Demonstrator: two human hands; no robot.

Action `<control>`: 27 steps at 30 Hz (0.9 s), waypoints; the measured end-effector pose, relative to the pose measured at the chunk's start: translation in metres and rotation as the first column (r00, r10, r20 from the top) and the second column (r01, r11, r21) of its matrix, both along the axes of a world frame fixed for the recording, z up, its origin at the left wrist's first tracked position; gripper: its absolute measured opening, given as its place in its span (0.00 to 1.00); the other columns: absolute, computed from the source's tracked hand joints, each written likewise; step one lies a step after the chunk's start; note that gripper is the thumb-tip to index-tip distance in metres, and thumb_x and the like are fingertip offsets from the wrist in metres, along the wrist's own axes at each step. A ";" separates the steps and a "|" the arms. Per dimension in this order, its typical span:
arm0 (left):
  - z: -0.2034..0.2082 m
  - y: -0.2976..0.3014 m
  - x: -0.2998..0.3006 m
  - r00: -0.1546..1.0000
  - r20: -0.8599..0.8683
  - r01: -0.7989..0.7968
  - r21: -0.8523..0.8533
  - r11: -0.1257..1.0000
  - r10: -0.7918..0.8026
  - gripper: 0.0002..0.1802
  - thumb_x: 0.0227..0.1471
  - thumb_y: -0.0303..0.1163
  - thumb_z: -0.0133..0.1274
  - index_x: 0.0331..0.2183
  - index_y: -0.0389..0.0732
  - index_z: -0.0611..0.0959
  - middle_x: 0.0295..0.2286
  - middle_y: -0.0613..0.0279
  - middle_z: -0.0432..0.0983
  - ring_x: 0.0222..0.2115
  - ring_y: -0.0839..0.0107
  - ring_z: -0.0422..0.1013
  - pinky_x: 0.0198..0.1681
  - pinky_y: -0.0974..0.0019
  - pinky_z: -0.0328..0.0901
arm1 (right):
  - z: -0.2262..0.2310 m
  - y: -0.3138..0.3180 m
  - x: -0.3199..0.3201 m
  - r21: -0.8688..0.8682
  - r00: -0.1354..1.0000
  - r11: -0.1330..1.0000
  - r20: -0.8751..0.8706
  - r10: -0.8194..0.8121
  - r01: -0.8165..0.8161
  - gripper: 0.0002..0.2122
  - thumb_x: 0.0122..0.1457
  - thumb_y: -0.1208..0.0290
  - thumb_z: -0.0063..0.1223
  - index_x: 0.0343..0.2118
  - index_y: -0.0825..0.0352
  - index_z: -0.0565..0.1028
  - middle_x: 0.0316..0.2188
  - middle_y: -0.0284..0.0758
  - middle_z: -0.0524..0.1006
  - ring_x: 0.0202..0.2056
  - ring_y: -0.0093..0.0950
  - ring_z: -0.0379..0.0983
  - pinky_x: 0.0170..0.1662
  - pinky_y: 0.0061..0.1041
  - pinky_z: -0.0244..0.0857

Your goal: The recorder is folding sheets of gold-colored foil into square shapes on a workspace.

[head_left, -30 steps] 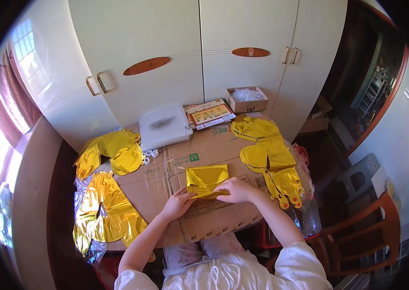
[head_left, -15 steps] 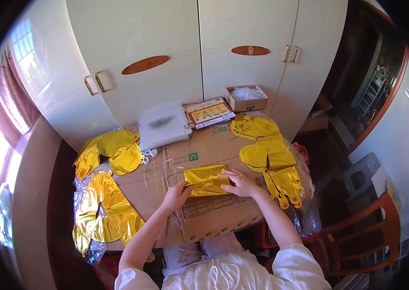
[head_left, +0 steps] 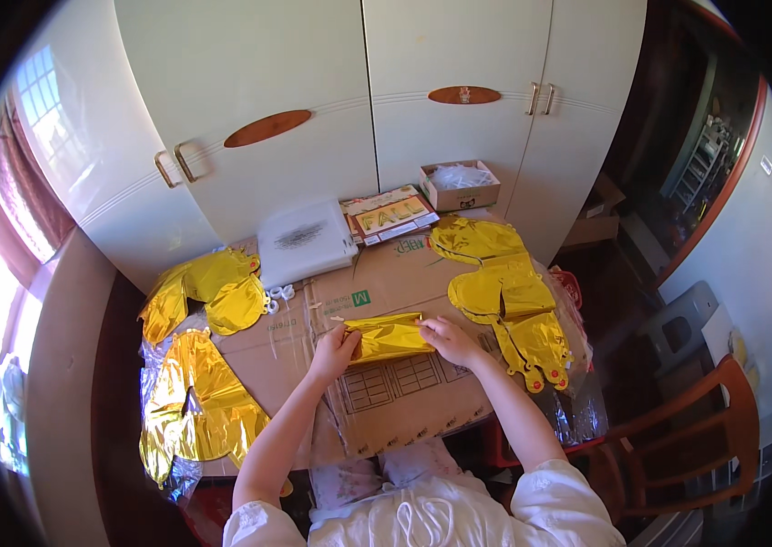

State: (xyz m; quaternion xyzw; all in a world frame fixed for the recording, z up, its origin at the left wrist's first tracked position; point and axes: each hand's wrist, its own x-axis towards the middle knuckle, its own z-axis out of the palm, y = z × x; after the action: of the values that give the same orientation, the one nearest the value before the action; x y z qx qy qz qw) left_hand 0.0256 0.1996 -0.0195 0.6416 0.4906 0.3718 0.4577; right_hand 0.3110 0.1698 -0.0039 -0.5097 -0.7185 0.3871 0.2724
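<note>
Pale glossy cabinet doors [head_left: 459, 55] rise behind the far edge of a table spread with flattened brown cardboard [head_left: 295, 365]. Near the middle of the cardboard, somewhat closer to its near edge, lies a folded strip of gold foil [head_left: 391, 337], its long side running left to right. Its left end is clamped between the thumb and fingers of the left hand [head_left: 338, 352]; the right hand [head_left: 452, 342] pinches the right end, so the two hands are apart with the foil between them. Whether the strip touches the cardboard along its whole length, I cannot tell.

Along the far edge sit a stack of whitish plastic [head_left: 307, 242], flat printed packs [head_left: 392, 217] and an open box [head_left: 463, 198] of clear pieces. More gold foil shapes lie at the far left corner [head_left: 236, 301], the near left corner [head_left: 213, 415] and along the right edge [head_left: 509, 296]. Small white rings [head_left: 281, 294] rest beside the far left foil.
</note>
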 end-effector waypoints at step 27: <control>-0.002 -0.001 0.011 0.937 -0.306 -0.116 0.191 0.975 0.171 0.14 0.58 0.37 0.49 0.27 0.36 0.75 0.15 0.59 0.73 0.17 0.71 0.70 0.23 0.63 0.62 | -0.027 -0.038 -0.014 0.238 0.952 0.932 0.066 -0.297 0.275 0.25 0.53 0.67 0.59 0.53 0.63 0.65 0.22 0.30 0.76 0.35 0.34 0.73 0.44 0.38 0.62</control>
State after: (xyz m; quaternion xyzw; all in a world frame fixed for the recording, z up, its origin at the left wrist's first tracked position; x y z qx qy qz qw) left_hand 0.0369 0.1986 -0.0214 0.6924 0.5705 0.3355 0.2872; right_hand 0.2974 0.1316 -0.0310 -0.5935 -0.6886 0.2330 0.3454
